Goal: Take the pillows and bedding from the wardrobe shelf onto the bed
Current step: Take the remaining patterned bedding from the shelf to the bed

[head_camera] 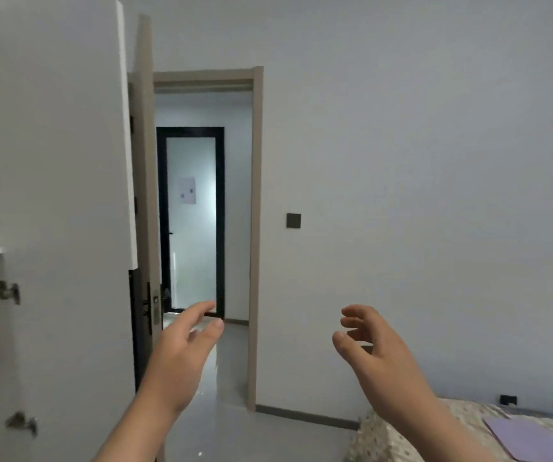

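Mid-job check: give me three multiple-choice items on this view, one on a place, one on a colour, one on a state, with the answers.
1. The bed lies at the:
A. lower right
B. upper left
C. centre

2. The wall switch is:
A. red
B. dark
C. yellow

3. The left hand and right hand are:
A. holding a pillow
B. fisted
C. open and empty

Answers: 1 A, its patterned cover fills that corner. 2 B, a dark square beside the doorway. 3 C, fingers are spread with nothing held.

Two bare hands, left hand [182, 355], right hand [373, 353], three hinges [3, 291], one bed [401, 435]
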